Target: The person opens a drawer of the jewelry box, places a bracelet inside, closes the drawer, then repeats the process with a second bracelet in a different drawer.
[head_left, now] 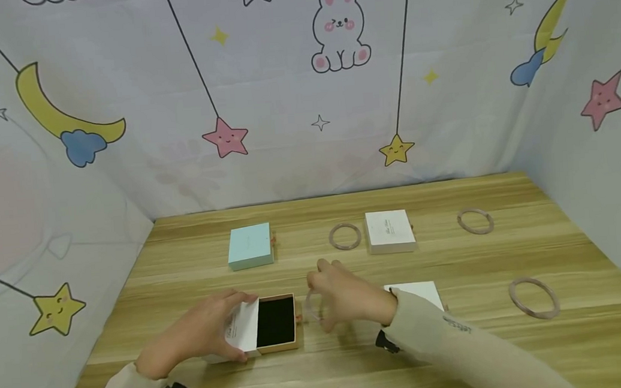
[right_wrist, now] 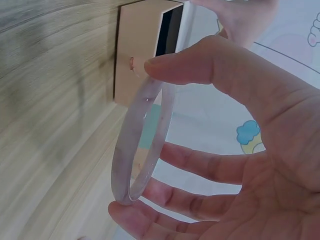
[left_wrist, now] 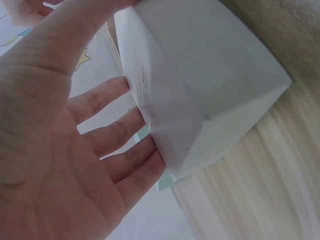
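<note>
Right hand pinches stiff, smooth, likely breakable bangle rim between thumb and fingertip; left hand grips white box sleeve; best grip: opposite rim edges

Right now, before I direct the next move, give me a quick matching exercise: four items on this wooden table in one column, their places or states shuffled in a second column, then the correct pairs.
Things:
1. Pale translucent bangle
2. White sliding box sleeve
3. Light blue square box
4. Tan drawer tray with black lining

States:
A. Closed, lying at the back left of the table
B. Pinched between thumb and fingers of the right hand
C. Pulled partly out, interior showing
D. Gripped by the left hand

Pairs: 1-B, 2-D, 3-A, 4-C
</note>
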Action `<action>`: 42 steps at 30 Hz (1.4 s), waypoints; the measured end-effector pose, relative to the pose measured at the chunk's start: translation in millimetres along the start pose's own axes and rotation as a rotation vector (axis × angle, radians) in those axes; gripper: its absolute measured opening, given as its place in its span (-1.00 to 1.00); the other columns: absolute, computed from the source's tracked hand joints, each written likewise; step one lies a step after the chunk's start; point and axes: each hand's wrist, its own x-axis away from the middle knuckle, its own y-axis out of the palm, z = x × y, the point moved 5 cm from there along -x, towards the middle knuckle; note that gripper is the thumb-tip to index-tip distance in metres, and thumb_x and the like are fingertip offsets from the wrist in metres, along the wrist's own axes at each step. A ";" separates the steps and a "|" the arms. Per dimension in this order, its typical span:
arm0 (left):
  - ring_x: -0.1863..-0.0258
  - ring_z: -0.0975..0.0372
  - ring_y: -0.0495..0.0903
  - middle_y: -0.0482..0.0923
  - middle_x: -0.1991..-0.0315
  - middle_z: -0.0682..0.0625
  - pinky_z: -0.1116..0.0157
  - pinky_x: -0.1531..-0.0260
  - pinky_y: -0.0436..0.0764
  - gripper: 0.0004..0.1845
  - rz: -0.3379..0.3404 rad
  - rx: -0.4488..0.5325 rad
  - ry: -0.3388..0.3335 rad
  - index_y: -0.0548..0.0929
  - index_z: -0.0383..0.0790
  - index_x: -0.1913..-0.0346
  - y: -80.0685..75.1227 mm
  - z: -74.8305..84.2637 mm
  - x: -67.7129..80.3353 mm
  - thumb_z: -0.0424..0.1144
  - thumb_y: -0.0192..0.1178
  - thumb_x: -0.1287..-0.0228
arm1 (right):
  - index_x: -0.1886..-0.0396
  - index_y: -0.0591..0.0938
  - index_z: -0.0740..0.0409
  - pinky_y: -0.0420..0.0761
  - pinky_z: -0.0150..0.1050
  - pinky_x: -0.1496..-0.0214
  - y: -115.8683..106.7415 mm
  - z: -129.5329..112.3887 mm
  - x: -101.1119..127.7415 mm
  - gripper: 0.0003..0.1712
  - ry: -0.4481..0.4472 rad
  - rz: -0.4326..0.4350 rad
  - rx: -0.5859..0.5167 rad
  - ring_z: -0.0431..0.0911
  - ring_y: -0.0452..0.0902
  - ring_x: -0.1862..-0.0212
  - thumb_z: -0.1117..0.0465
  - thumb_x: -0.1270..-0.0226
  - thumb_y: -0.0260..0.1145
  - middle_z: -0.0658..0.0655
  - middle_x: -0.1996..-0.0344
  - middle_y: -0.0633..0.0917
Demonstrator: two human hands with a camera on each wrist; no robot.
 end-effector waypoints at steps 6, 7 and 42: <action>0.10 0.15 0.53 0.57 -0.09 -0.11 0.12 0.15 0.59 0.01 0.012 0.001 0.016 0.53 -0.30 -0.28 -0.5 1.8 0.1 0.05 0.69 0.33 | 0.14 0.63 0.30 0.44 -0.31 0.27 -1.4 -6.5 -4.8 -0.40 0.001 -0.010 -0.034 -0.04 0.34 0.25 0.31 0.30 0.65 0.15 0.21 0.52; 0.11 0.15 0.53 0.57 -0.09 -0.11 0.13 0.15 0.59 0.01 0.012 0.001 0.017 0.53 -0.30 -0.28 -0.4 1.7 0.2 0.05 0.69 0.33 | 0.15 0.63 0.31 0.44 -0.31 0.27 -1.4 -7.6 -5.6 -0.40 -0.004 -0.008 -0.035 -0.04 0.34 0.26 0.31 0.30 0.65 0.15 0.22 0.53; 0.08 0.13 0.55 0.57 -0.08 -0.09 0.12 0.14 0.59 -0.01 0.017 0.019 0.018 0.54 -0.30 -0.26 -0.1 -0.3 1.7 0.06 0.69 0.33 | 0.40 0.65 0.14 0.39 -0.40 0.22 29.5 -44.2 -42.3 -0.51 -0.044 -0.047 0.108 -0.19 0.33 0.25 0.04 0.24 0.74 -0.02 0.34 0.47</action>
